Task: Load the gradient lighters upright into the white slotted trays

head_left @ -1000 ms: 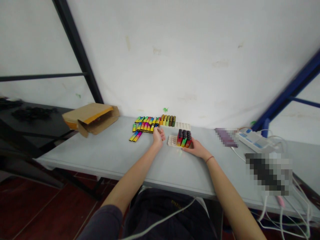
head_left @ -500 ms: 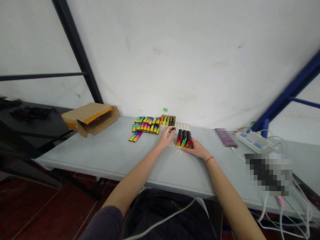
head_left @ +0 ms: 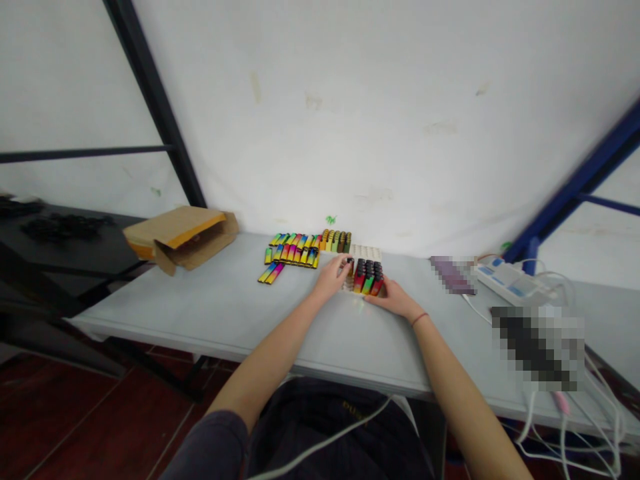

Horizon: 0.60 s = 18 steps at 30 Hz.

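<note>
My left hand [head_left: 330, 277] pinches a slim stick with a black top [head_left: 351, 263] at the left part of a white holed tray [head_left: 348, 287]. That stick stands roughly upright; its lower end is hard to make out. In the tray's right part, several red, green and yellow sticks with black tops [head_left: 369, 277] stand in rows. At the tray's right end my right hand [head_left: 399, 301] is curled round the side, its thumb along the front and some fingers hidden.
Left of the tray lie several rainbow-coloured sticks [head_left: 295, 253] in rows. Behind it stand gold-topped sticks [head_left: 335, 240] in another white tray [head_left: 367, 253]. An open cardboard box [head_left: 180, 230] is at far left. A power strip [head_left: 515, 283] and white cables sit at right.
My left hand has moved slightly right and down with the black-topped stick, over the tray's left part. My right hand has stayed at the tray's right end.
</note>
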Available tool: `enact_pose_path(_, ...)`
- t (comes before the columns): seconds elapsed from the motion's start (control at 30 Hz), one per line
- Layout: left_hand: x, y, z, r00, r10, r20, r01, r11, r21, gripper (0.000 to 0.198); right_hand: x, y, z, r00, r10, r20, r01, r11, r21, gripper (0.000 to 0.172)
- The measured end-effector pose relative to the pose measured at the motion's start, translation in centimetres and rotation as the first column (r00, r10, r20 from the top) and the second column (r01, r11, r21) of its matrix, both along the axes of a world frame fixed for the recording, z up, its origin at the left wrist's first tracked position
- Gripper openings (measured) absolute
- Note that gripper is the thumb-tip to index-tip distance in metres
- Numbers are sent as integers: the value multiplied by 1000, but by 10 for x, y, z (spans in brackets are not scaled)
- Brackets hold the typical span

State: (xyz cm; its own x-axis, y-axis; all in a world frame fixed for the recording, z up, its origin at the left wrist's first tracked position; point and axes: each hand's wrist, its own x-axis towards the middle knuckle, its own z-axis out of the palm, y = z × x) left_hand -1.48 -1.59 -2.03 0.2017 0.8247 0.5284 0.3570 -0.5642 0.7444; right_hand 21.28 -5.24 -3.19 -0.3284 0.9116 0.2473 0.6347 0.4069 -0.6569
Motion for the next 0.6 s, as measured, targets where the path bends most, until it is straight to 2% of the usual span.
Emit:
enact_pose_path(0.13, -3, -2, 2, 986, 67, -153, -63, 998, 28, 38, 0, -1, 0, 1000, -6, -16, 6, 1000, 2, 65)
enact_pose_path(0.27, -4, -8, 8, 938, 144, -316, -141, 990, 33, 44, -1, -2, 2, 999, -17, -41, 17, 1000, 0, 64)
enact_pose_path(0.37, -6, -17, 19, 872, 265, -411, -272, 961, 44, 46, -2, -3, 3, 999, -18, -47, 18, 1000, -2, 62)
enact_pose_path(0.43, -14, -20, 30, 805, 420, -418, -438, 897, 59, 44, -2, -4, 4, 998, -18, -52, 18, 1000, -1, 61)
enact_pose_path(0.53, -42, -20, 43, 656, 638, -403, -685, 728, 36, 40, -2, -4, 4, 998, -25, -51, 25, 1000, 5, 61)
enact_pose_path(0.6, -71, -16, 44, 571, 703, -425, -786, 618, -34, 37, -2, -4, 4, 999, -32, -43, 33, 999, 11, 62)
